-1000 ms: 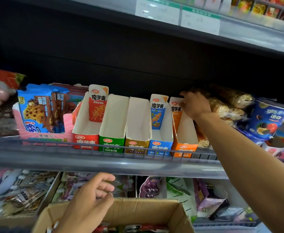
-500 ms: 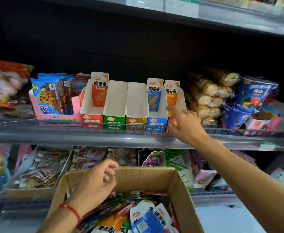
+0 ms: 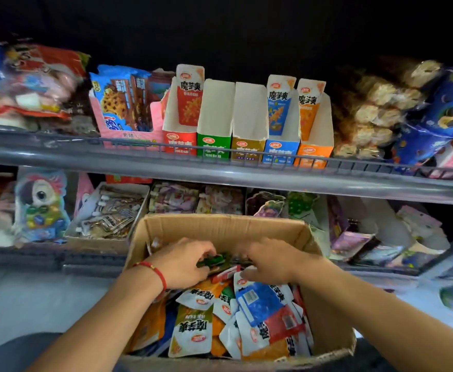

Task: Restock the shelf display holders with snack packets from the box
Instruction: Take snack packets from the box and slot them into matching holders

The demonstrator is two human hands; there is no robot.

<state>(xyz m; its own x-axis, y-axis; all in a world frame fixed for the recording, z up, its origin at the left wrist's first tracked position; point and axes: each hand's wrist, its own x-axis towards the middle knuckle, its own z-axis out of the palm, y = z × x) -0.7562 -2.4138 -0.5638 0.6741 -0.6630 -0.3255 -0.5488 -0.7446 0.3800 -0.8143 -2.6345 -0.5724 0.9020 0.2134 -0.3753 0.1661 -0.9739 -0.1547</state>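
— Shelves are running across; how many?
— Two shelves (image 3: 220, 175). One cardboard box (image 3: 220, 226) is sitting below, piled with snack packets (image 3: 260, 304). Five display holders (image 3: 246, 124) are standing above; three are showing a packet.
— Hands?
— Left hand (image 3: 182, 264) is pinching a green packet (image 3: 212, 260); right hand (image 3: 271, 261) is blurred, cannot tell.

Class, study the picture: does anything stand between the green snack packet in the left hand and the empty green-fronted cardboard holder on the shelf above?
Only the low wire rail along the shelf edge crosses the green-fronted cardboard holder; its open top is unblocked. The left hand must lift the green snack packet over the rail.
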